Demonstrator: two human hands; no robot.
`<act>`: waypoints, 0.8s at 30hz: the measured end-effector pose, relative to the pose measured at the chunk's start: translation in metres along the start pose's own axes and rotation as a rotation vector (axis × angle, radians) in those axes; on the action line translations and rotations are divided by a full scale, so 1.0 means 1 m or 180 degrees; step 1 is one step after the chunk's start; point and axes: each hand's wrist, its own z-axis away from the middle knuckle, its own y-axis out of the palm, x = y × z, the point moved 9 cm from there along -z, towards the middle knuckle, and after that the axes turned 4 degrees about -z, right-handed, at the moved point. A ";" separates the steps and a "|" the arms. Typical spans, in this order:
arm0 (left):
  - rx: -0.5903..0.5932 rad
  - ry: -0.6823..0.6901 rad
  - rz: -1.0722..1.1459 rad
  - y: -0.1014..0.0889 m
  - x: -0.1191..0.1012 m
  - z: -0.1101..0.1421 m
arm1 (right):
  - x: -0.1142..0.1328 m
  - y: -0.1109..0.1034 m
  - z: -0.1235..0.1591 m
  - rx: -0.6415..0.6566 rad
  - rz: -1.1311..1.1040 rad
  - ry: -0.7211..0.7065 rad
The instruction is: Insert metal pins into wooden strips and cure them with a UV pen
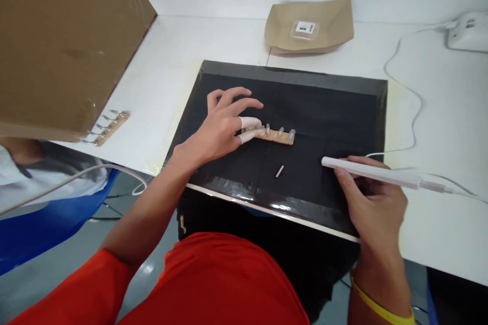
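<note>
My left hand (224,124) reaches over the black mat, with white covers on its thumb and index finger. Those two fingers close on the left end of a small wooden strip with nail tips (280,136); the other fingers are spread above. Several translucent nail tips stand along the strip, and its left end is hidden by the fingertips. A white pen-shaped corded device (375,171) lies in the grip of my right hand (377,208), its blunt end pointing left over the mat. Between the hands lies a short, thin light-coloured stick (279,171).
Behind the mat (343,111) stands a brown paper tray (335,35) holding a clear labelled box (305,29). A white cable runs to a power strip (468,33). At left are a brown partition (68,35), another nail-tip strip (110,128) and a person's arm (23,150).
</note>
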 end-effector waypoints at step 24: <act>0.0053 -0.0080 -0.0005 -0.001 0.002 0.004 | 0.004 0.000 0.000 0.0027 0.0049 -0.0020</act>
